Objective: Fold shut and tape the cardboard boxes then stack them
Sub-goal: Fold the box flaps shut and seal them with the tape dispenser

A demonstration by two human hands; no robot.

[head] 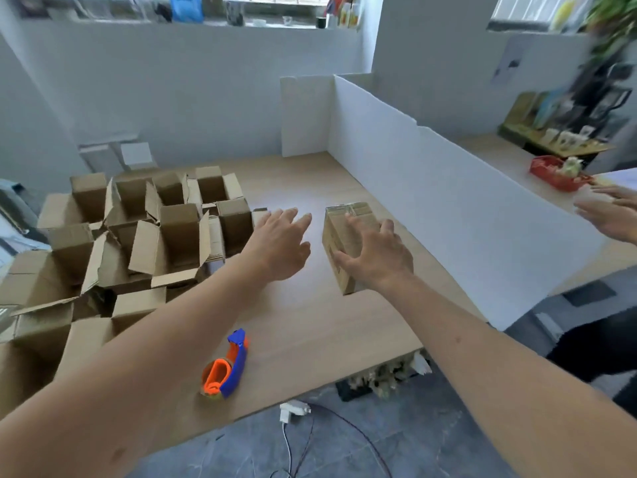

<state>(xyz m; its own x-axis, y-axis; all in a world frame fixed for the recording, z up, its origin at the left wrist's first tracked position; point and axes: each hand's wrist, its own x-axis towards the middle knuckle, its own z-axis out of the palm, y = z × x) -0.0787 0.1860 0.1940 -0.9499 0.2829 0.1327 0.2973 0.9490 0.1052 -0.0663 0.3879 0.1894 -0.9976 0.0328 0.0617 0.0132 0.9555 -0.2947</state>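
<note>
Right hand [377, 257] rests on taped box [339, 243] (left hand [281, 243] just beside).

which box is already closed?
The lone box under the right hand, right of centre on the table: flaps shut, tape shining on top. The boxes clustered at left all have flaps standing open.

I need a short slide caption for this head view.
Right hand rests on closed brown cardboard box; open left hand hovers beside.

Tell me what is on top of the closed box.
The right hand rests on the closed box, fingers spread. Shiny tape shows at the far end; the hand covers the rest of the top.
</note>
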